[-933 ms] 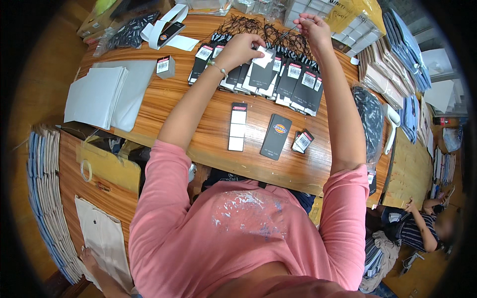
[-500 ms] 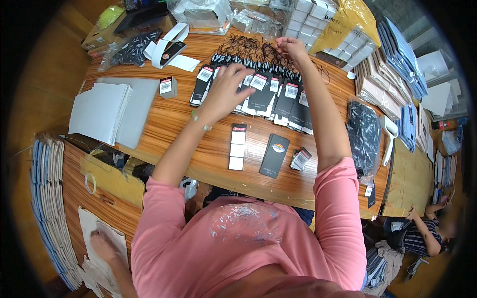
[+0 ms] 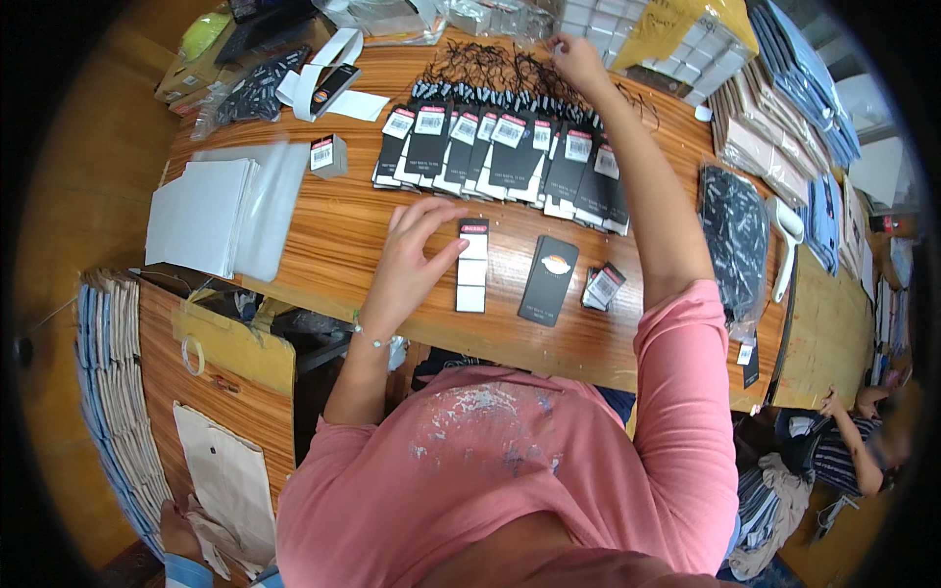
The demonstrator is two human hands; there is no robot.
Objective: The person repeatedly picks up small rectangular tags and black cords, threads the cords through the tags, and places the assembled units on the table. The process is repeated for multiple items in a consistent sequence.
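Fingers curved and apart, my left hand (image 3: 409,257) is at a narrow stack of black, red and white tags (image 3: 471,272). Its thumb and fingertips are close to the stack's upper end; I cannot tell whether they touch it. My right hand (image 3: 578,65) reaches past the black strings (image 3: 480,71), its fingertips drawn together; what they hold, if anything, is too small to make out. Overlapping black hang tags (image 3: 511,162) with white barcode labels lie in a row below the strings. Right of the narrow stack are a black tag stack (image 3: 547,279) and small barcode tags (image 3: 604,286).
White sheets (image 3: 201,218) lie at the left, near a small label stack (image 3: 328,155). Bagged black strings (image 3: 733,240), a white handled tool (image 3: 786,245) and folded garments (image 3: 769,147) are on the right. Another person's arm (image 3: 855,446) shows at the lower right.
My left hand has come back from the row of tags to the narrow stack. My right hand has moved slightly farther away, past the strings. Another person's hand at the lower left has shifted down.
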